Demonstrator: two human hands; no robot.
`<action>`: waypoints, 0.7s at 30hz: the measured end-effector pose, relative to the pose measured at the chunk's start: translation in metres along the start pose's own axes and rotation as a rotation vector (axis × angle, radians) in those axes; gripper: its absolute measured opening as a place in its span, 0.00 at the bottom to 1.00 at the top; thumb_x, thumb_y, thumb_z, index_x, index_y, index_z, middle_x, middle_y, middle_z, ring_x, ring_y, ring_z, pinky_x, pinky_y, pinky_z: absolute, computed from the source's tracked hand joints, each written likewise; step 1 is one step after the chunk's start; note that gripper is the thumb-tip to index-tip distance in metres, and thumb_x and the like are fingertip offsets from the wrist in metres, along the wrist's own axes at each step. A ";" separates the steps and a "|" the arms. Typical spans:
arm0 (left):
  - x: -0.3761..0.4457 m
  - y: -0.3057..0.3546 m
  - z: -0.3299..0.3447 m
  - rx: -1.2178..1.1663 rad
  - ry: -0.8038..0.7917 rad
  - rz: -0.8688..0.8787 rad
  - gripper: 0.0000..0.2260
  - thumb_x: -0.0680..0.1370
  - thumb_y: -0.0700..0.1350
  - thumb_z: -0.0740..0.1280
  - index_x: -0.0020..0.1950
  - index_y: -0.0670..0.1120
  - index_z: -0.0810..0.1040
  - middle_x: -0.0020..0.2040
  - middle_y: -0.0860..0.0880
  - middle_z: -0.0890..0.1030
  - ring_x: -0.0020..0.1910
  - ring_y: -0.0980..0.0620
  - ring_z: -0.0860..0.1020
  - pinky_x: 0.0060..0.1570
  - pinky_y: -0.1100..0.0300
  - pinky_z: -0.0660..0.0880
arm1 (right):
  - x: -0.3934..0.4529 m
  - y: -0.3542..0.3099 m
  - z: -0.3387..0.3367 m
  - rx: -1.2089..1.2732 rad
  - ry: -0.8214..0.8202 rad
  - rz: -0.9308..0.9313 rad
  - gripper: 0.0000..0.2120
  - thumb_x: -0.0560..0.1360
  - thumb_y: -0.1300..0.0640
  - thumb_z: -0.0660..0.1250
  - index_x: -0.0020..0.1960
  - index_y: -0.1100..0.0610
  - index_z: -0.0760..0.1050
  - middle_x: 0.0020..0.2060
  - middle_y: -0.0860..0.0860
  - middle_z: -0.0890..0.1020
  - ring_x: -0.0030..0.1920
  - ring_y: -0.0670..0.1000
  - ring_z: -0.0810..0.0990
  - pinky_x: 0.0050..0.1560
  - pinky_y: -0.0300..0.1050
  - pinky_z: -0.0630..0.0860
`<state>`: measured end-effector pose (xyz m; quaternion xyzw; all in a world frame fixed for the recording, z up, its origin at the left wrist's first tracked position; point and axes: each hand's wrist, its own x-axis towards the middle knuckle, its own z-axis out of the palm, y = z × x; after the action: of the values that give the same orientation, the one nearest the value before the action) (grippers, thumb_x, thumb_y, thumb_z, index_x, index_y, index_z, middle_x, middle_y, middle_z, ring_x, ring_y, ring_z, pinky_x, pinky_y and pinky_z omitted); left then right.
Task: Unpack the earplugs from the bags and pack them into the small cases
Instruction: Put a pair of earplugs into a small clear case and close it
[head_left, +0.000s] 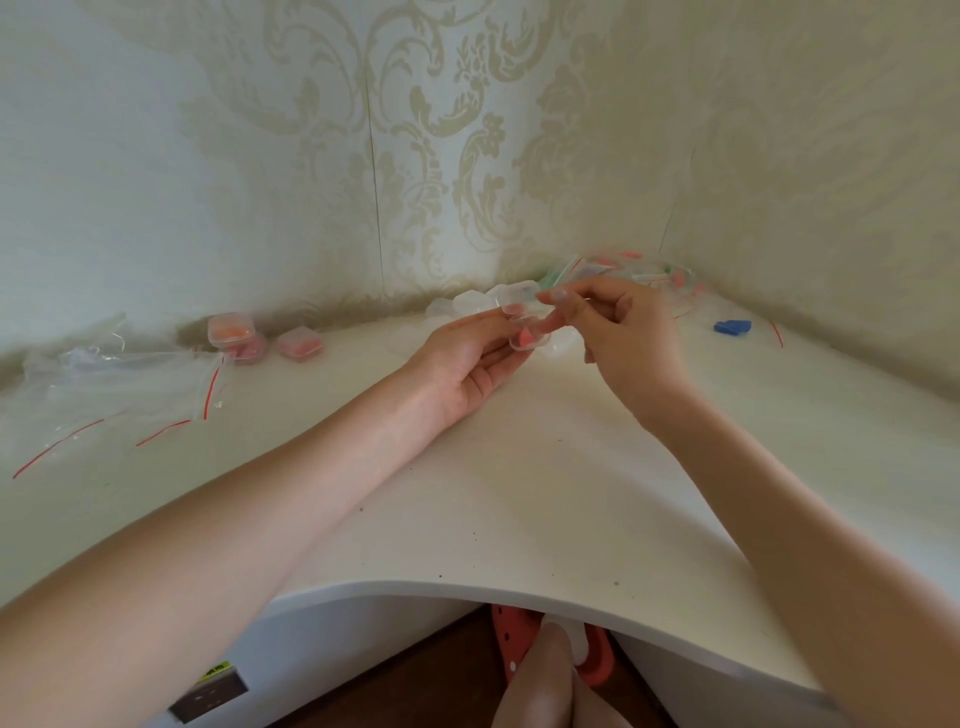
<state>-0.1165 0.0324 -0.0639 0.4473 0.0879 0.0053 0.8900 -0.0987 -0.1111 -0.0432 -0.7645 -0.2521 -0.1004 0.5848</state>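
White table (519, 493), cream damask wallpaper (441, 130), blue earplugs (732, 326).

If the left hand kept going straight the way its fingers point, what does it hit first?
Probably the open clear case already at its fingertips, held between the left hand and right hand; beyond it lie empty clear cases by the wall. Depth is uncertain.
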 end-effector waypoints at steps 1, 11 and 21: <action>0.000 0.000 0.000 0.004 -0.001 -0.003 0.07 0.75 0.31 0.66 0.48 0.41 0.77 0.42 0.43 0.82 0.34 0.54 0.82 0.43 0.63 0.80 | 0.001 0.001 0.000 0.010 0.012 0.019 0.08 0.79 0.57 0.63 0.47 0.56 0.81 0.31 0.43 0.84 0.27 0.37 0.74 0.30 0.29 0.68; -0.001 0.000 0.001 -0.026 0.036 -0.012 0.08 0.75 0.29 0.65 0.50 0.39 0.76 0.36 0.42 0.82 0.33 0.52 0.82 0.37 0.62 0.81 | 0.006 0.014 0.001 0.007 -0.085 0.142 0.14 0.79 0.64 0.61 0.60 0.54 0.78 0.42 0.47 0.82 0.39 0.38 0.79 0.48 0.30 0.75; -0.002 -0.003 0.002 0.103 -0.003 0.026 0.12 0.74 0.29 0.66 0.55 0.38 0.74 0.37 0.42 0.82 0.35 0.52 0.83 0.42 0.61 0.81 | 0.008 0.009 -0.008 -0.205 -0.069 -0.088 0.05 0.71 0.63 0.72 0.39 0.54 0.80 0.31 0.42 0.80 0.33 0.38 0.76 0.38 0.29 0.72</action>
<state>-0.1180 0.0291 -0.0647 0.4935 0.0809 0.0117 0.8659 -0.0865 -0.1187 -0.0451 -0.8115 -0.2940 -0.1248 0.4893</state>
